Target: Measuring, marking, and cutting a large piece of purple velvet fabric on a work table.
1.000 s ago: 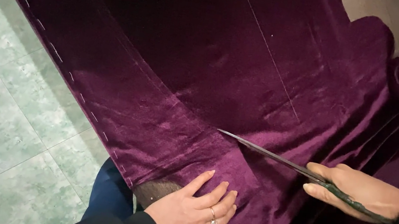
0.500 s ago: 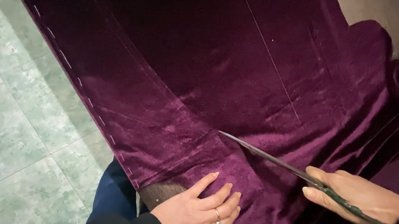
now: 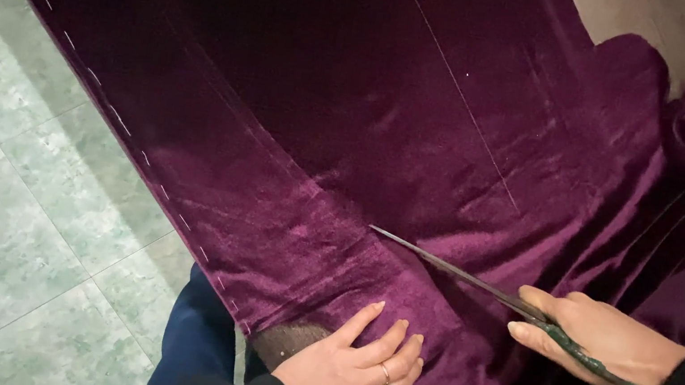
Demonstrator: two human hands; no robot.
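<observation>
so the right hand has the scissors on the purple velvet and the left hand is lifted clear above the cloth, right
Not quite. In the head view the left hand lies flat on the purple velvet, pressing it down, not lifted clear. The right hand does hold the scissors on the cloth.

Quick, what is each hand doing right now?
Left hand: open, pressed flat on the purple cloth.
Right hand: closed, holding the scissors.

I see a deep purple velvet cloth (image 3: 352,131) spread wide, its white-stitched edge running toward ten o'clock; long dark-handled steel scissors (image 3: 474,283) lie on it, blades pointing at ten o'clock.
</observation>
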